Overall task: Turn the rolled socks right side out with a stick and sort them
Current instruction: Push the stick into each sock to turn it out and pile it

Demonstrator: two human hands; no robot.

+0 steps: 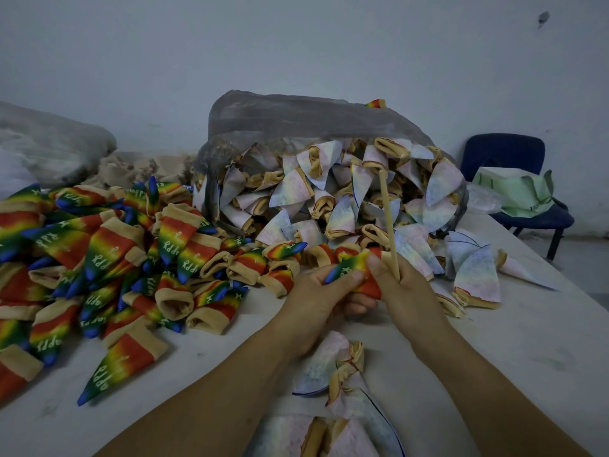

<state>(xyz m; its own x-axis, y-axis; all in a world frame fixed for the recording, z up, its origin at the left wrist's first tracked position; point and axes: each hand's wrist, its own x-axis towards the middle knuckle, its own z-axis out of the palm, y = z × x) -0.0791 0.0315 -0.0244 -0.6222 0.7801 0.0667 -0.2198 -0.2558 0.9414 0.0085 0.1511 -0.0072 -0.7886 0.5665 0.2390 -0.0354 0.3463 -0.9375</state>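
From the head view, the left hand (313,298) has its fingers curled round a rainbow sock (349,266), thumb on top, blue toe pointing left. The right hand (408,295) grips the stick (389,222), which stands nearly upright between its fingers, while its thumb presses the sock's red cuff end. The sock is held just above the tabletop (527,341), between the rainbow pile (99,258) on the left and the bag (280,117) spilling pale socks (329,199) behind.

I judge this sock is turned: its print faces out, and the stick seems to be outside it. The sorting step is in hand. The next move calls for letting go of the cuff, dropping the sock on the rainbow pile, then taking a pale one, perhaps from those nearest me (336,367).
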